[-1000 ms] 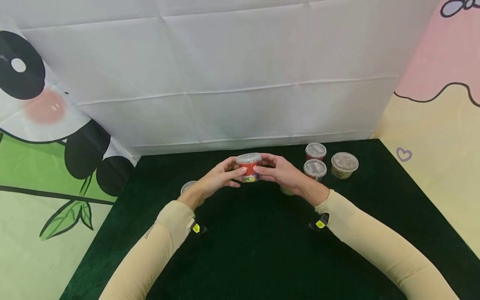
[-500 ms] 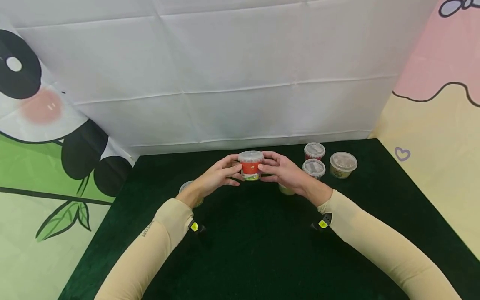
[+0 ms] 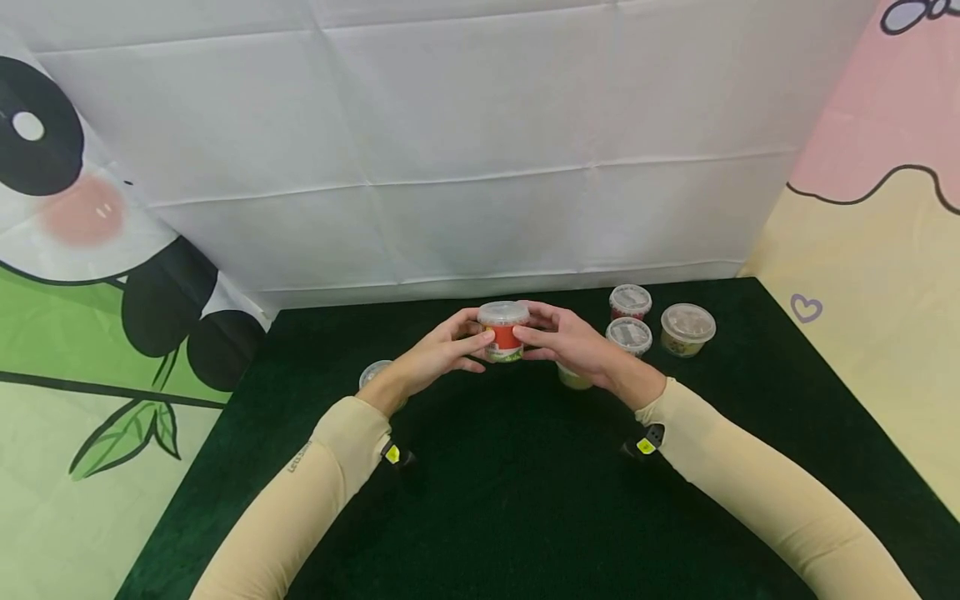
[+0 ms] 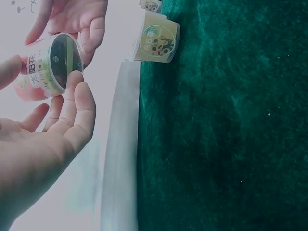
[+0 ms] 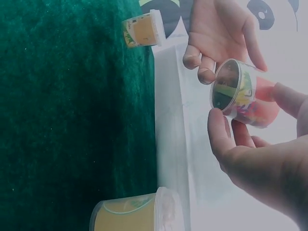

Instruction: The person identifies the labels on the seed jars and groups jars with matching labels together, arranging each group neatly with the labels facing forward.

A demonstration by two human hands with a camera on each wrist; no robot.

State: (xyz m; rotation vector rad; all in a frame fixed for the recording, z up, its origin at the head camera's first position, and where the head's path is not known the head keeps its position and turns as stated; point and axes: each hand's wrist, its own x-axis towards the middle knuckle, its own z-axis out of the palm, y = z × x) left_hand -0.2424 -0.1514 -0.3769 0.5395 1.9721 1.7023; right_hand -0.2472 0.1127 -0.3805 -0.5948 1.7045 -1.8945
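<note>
A small clear plastic tub [image 3: 504,342] with a pale lid and a red, printed label is held upright above the far part of the table. My left hand [image 3: 438,357] grips its left side, thumb on the front and fingers around the back. From the other side my right hand [image 3: 573,346] holds it the same way. The left wrist view shows the see-through base of the tub [image 4: 60,62], with left fingertips at its edge. In the right wrist view the tub [image 5: 248,98] sits between both hands, and part of its label is hidden by fingers.
Two red-labelled lidded tubs, a rear one [image 3: 631,302] and a front one [image 3: 630,335], stand at right beside a wider tub [image 3: 687,327]. Another tub [image 3: 574,380] is partly behind my right hand, and one [image 3: 372,372] behind my left wrist. A white cloth wall [image 3: 480,217] borders the green-covered table [image 3: 495,483].
The tub has turned between my fingers, so a different part of its red label faces me. Both hands have shifted slightly right in the head view. The other tubs stay put.
</note>
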